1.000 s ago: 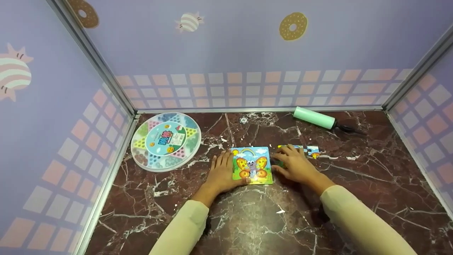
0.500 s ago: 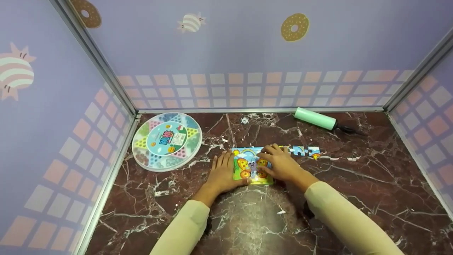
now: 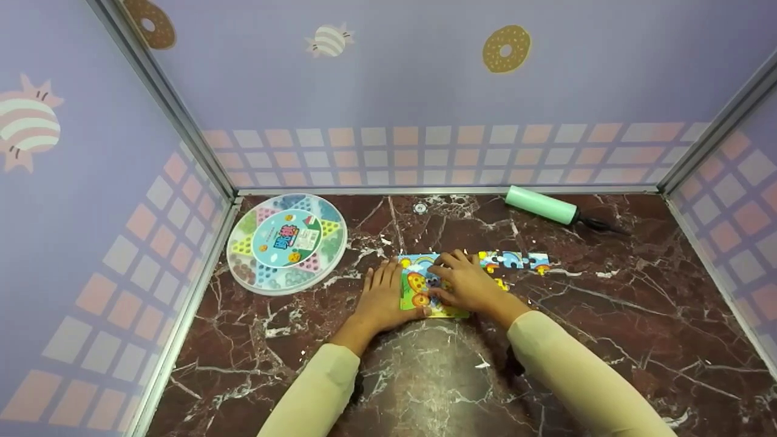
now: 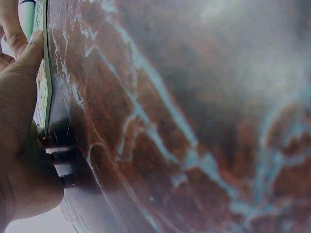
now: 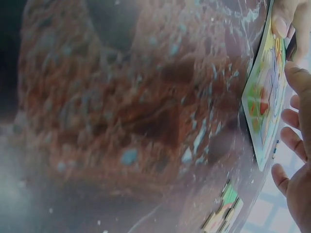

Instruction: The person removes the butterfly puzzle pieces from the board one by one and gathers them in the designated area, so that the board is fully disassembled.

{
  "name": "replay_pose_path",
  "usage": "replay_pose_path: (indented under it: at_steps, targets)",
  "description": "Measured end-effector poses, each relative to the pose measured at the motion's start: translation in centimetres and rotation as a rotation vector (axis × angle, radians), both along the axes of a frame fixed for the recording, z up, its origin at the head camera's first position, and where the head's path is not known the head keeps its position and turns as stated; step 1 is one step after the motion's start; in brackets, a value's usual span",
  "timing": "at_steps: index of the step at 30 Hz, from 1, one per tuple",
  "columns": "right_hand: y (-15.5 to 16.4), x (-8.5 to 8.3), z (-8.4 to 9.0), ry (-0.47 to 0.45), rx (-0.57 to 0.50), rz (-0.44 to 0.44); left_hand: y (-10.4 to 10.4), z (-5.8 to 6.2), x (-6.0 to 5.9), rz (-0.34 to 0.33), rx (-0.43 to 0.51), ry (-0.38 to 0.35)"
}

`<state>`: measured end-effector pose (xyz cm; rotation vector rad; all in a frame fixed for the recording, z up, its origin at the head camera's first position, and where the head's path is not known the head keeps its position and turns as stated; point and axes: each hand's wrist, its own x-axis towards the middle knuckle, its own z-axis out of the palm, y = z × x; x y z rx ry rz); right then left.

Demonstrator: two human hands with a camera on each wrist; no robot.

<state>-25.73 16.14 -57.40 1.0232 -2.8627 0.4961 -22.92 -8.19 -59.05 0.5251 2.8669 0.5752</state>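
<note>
At table centre, the left hand (image 3: 381,297) lay flat, fingers straight, bracing the square butterfly puzzle board (image 3: 419,285); the right hand (image 3: 466,285), at three o'clock, pressed relaxed fingers down. Firm bracing likely helped.

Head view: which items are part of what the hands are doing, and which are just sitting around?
In use:
- butterfly puzzle board, left hand flat against its left edge, right hand on top
- loose puzzle pieces just right of the board

Lying about:
- round checkers set, far left
- green pump, by the back wall
</note>
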Motion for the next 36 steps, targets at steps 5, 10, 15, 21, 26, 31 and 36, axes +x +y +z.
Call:
replay_pose_path:
  at_steps: [5, 10, 15, 21, 26, 31, 36]
  targets:
    - [-0.5, 0.1, -0.1, -0.060, 0.018, -0.007, 0.0, -0.1, 0.0, 0.001, -0.008, 0.015]
    - [-0.7, 0.2, -0.3, -0.093, 0.025, -0.009, 0.0, -0.1, 0.0, 0.001, -0.007, 0.019]
    - [-0.8, 0.4, -0.4, -0.089, 0.020, -0.005, 0.1, -0.1, 0.0, 0.005, -0.004, 0.018]
    - [-0.9, 0.5, -0.5, -0.109, 0.000, -0.006, 0.1, -0.1, 0.1, 0.010, -0.007, 0.017]
    - [-1.1, 0.6, -0.4, -0.114, -0.016, -0.006, -0.1, -0.7, -0.2, 0.004, 0.015, 0.005]
    - [-1.4, 0.5, -0.5, -0.116, -0.021, -0.001, -0.3, -0.9, -0.2, 0.008, 0.027, 0.007]
    - [-1.4, 0.5, -0.5, -0.086, -0.035, 0.008, -0.1, -0.5, 0.0, 0.007, 0.015, 0.020]
